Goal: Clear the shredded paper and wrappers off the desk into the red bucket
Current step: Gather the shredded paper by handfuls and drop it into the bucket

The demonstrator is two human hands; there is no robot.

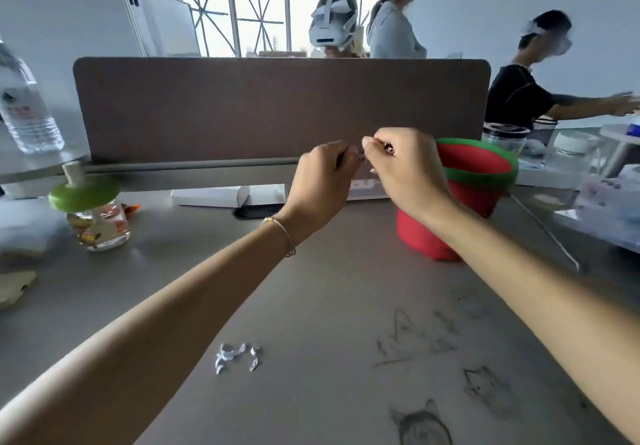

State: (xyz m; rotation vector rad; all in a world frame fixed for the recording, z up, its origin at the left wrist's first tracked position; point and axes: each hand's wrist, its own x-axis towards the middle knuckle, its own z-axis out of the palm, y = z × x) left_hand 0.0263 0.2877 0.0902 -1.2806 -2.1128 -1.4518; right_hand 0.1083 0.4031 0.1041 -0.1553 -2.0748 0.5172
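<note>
My left hand [323, 181] and my right hand [403, 167] are raised together above the desk, fingertips meeting at about the middle of the view. Both pinch a small scrap [360, 157] between them; it is mostly hidden by my fingers. The red bucket [467, 181] with a green rim stands tilted on the desk just right of and behind my right hand. A small heap of white shredded paper [237, 356] lies on the grey desk near its front, under my left forearm.
A brown divider panel [242, 108] closes off the desk's back. At the left stand a glass jar with a green lid [93, 216] and a water bottle [26, 108]. White boxes [225, 195] lie by the divider. Jars and clutter crowd the right side [571, 157]. People stand beyond.
</note>
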